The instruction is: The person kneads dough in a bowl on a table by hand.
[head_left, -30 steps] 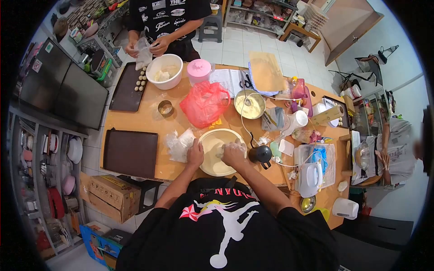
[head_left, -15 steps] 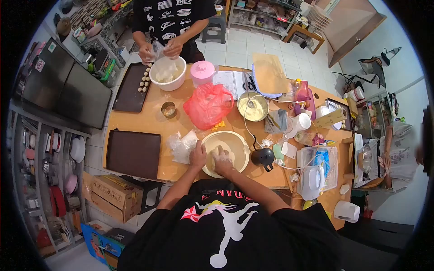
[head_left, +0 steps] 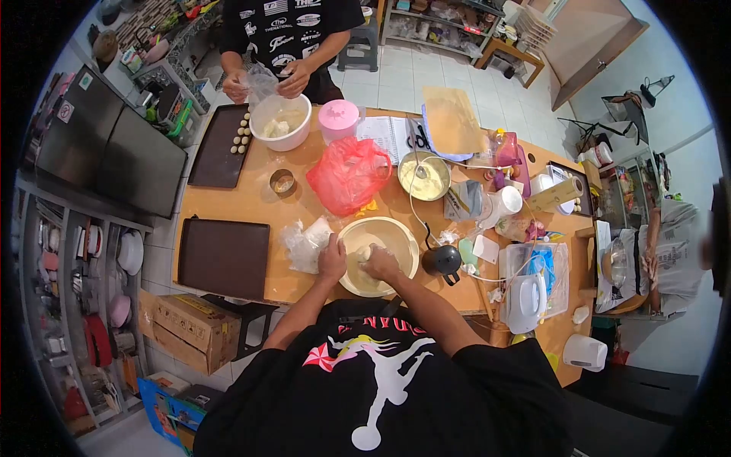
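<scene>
A cream-coloured mixing bowl (head_left: 408, 247) stands near the table's front edge. At its left rim is my left hand (head_left: 332, 259), closed on the edge with the fingers wrapped round it. Inside the bowl, my right hand (head_left: 381, 264) is curled around a pale lump of dough (head_left: 364, 252), and flour dusts its fingers. Part of the dough is hidden under that hand. A clear plastic bag of white powder (head_left: 308, 244) lies against the left side of the bowl, beside my left hand. To the right stands a black kettle (head_left: 442, 263).
Across the table, a person holds a plastic bag (head_left: 263, 81) over a white tub (head_left: 283, 141). Dark baking trays (head_left: 225, 259) lie at the left, the far one with dough balls (head_left: 242, 140). A red plastic bag (head_left: 349, 177) and a metal bowl (head_left: 443, 190) stand beyond my bowl.
My right hand has shifted slightly right and turned into a tighter curl on the dough. My left hand stays at the rim. The other person's plastic bag has lifted out of the tub.
</scene>
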`<act>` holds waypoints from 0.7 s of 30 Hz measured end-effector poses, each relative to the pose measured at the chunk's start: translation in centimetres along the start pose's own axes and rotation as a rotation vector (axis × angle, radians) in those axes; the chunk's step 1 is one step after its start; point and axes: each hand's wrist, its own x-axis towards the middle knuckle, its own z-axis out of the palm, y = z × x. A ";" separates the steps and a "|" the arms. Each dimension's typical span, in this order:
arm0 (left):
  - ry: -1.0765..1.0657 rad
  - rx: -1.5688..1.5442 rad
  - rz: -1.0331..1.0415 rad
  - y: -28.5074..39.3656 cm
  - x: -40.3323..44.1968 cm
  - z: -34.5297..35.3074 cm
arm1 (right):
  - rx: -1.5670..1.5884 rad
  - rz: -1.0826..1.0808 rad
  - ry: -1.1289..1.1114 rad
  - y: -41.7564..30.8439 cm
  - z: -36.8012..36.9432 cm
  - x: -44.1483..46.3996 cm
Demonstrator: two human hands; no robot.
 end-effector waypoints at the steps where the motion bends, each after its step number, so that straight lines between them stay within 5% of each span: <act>1: 0.003 0.001 0.004 -0.1 0.0 0.1 | 0.034 0.016 0.022 0.1 0.2 -0.1; 11: 0.000 0.012 -0.001 -0.2 0.1 0.2 | 0.346 0.182 0.218 1.7 3.1 0.4; 17: 0.014 0.005 -0.011 -0.3 0.0 0.4 | -0.013 0.124 0.028 0.0 1.6 -0.3; 21: 0.013 -0.003 0.001 -0.6 0.2 0.5 | 0.060 0.064 -0.067 -0.3 0.2 -0.3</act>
